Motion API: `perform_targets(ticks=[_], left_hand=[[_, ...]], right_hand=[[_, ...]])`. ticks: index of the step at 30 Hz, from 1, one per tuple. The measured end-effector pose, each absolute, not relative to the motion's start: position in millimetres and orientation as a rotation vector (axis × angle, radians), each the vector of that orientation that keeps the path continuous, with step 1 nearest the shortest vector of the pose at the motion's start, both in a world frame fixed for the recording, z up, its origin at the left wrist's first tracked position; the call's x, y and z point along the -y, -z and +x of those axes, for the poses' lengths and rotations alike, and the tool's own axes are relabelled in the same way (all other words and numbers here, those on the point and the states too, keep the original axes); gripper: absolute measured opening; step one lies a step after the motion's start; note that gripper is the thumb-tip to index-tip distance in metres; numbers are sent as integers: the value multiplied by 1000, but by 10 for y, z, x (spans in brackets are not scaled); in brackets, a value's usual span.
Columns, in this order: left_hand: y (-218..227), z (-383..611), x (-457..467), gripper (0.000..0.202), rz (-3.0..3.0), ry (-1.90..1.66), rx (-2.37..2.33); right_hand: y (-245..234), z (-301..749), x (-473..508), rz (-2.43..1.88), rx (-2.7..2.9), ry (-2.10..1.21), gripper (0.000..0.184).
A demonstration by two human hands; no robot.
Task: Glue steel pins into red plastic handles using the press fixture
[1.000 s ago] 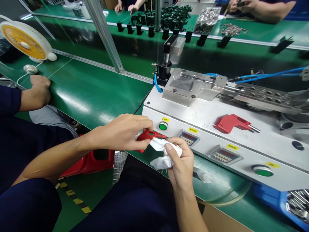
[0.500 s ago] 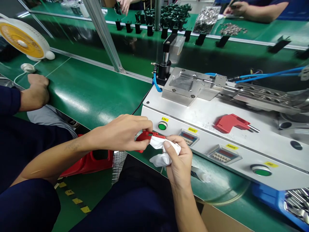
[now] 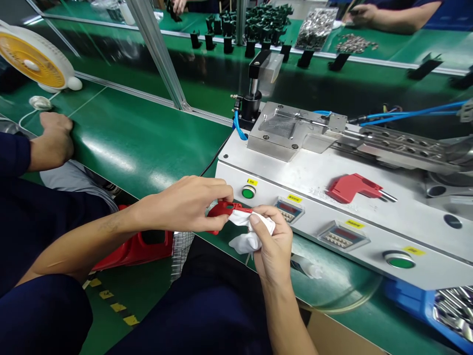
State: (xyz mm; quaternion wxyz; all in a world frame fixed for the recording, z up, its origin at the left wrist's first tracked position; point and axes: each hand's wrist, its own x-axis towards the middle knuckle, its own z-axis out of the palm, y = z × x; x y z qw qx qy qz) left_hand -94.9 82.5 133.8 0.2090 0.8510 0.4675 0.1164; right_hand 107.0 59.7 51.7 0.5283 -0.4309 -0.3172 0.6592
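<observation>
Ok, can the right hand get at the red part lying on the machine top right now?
Probably yes: the red part lies uncovered on the machine top, with nothing standing between it and the right hand. But that hand is closed on a white cloth, so it isn't free to grip.

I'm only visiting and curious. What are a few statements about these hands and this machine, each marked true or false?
1. The left hand holds a red plastic part. True.
2. The right hand holds a blue sponge. False: it holds a white cloth.
3. A second red part lies on the machine panel. True.
4. The panel's round buttons are yellow. False: they are green.
</observation>
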Motion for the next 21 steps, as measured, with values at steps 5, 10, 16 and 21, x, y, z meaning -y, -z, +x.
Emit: perform_targets(ticks=[5,10,16,21], left_hand=[[-1339,-946,-830,11,2371,-309,-1307],[-1350,-947,-832,10,2352,-286,-1314],[-1336,-964,-834,11,2357,-279,-1311],[-1327,-958,-830,12,2351,-294,-1294]], right_hand=[[-514,1067,-593,-1045,762,-1579,34],[-504,1088,-588,-1028,759,-1587,35],[-481,1122,-578,-1059,773,-1566,36],[-498,1100,-591,-1052,789,-1558,35]])
